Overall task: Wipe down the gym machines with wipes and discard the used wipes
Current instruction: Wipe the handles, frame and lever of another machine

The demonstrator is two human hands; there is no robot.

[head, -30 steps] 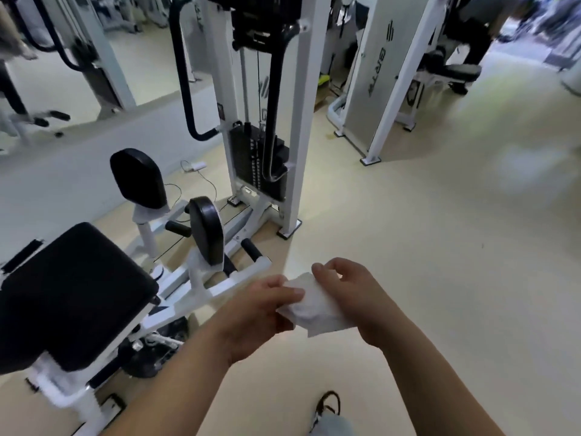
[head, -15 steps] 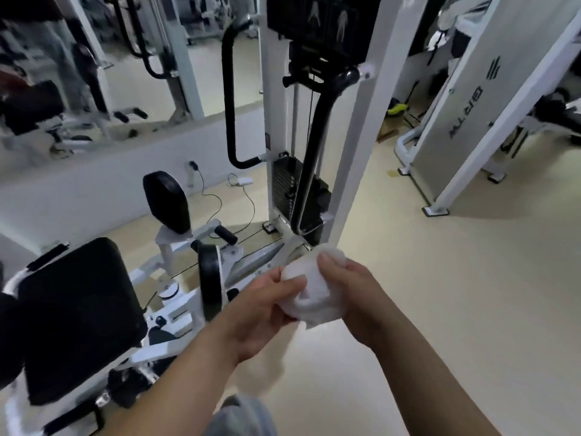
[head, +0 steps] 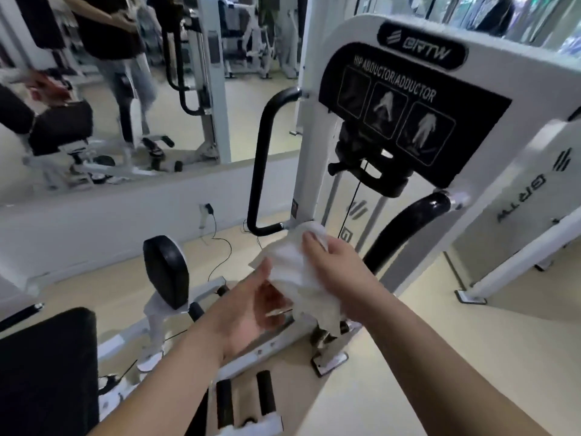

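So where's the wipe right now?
The wipe is mid-frame, held by the right hand, draped beside the open left hand, before the white machine post.

Crumpled cloth-like wipe (head: 298, 272); glossy black handle (head: 405, 228).

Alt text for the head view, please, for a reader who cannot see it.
The right hand grips a white wipe before a white hip abductor/adductor machine; the open left hand touches the wipe's edge. A wall mirror stands behind.
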